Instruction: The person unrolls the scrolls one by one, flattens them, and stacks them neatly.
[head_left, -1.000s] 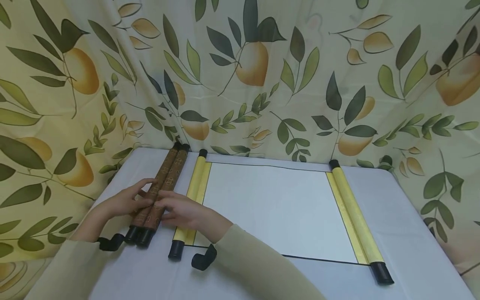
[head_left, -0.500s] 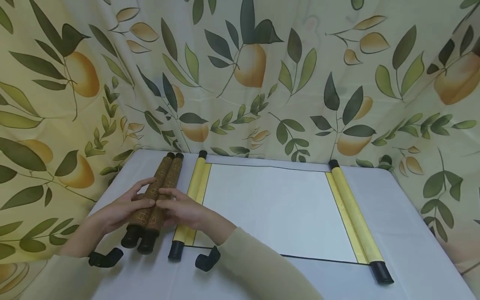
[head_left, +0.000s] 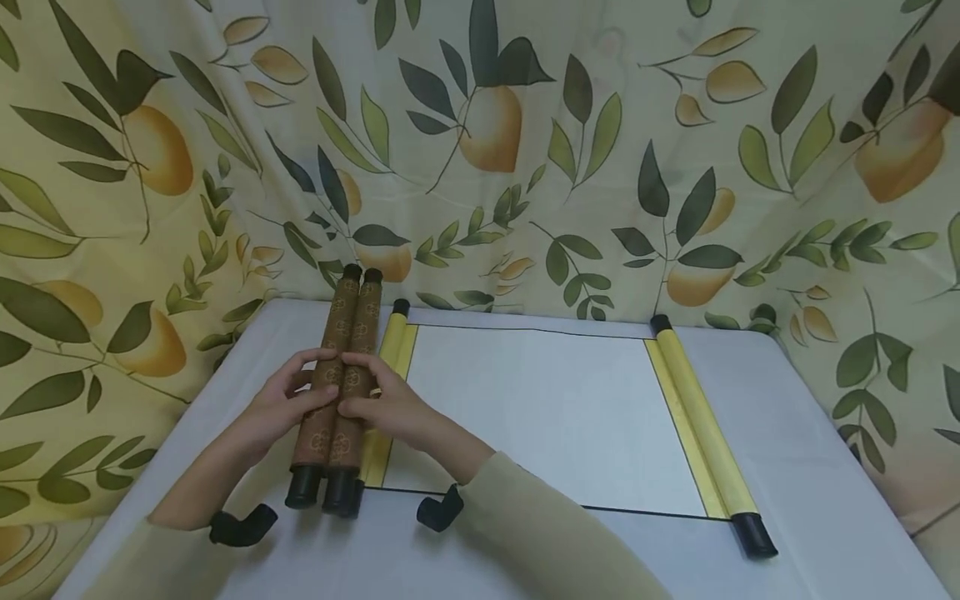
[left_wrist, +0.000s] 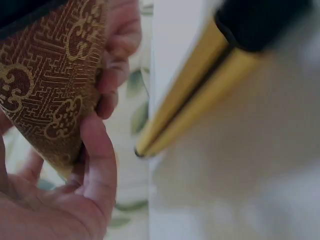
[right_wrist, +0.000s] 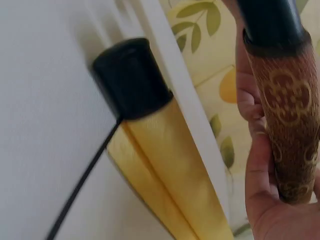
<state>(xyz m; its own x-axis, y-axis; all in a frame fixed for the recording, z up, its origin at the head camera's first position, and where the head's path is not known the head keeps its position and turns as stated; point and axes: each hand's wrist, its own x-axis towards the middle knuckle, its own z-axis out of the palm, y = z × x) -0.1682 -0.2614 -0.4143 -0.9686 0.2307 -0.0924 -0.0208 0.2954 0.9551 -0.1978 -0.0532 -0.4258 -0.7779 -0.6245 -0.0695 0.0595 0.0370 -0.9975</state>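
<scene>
With our left hand [head_left: 273,412] and right hand [head_left: 401,412], we pinch two brown rolls [head_left: 356,383] between curled fingers, above the counter [head_left: 780,433], near a yellow-edged scroll [head_left: 532,408].

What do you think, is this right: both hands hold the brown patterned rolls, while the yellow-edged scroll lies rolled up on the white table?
Not rolled up: the head view shows the yellow-edged scroll lying unrolled on the white table. The left hand and right hand hold the brown patterned rolls.

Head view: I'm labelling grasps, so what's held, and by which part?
Two brown patterned scroll rolls, side by side: left hand grips the left one, right hand the right, both around mid-length, clear of the black end caps.
</scene>
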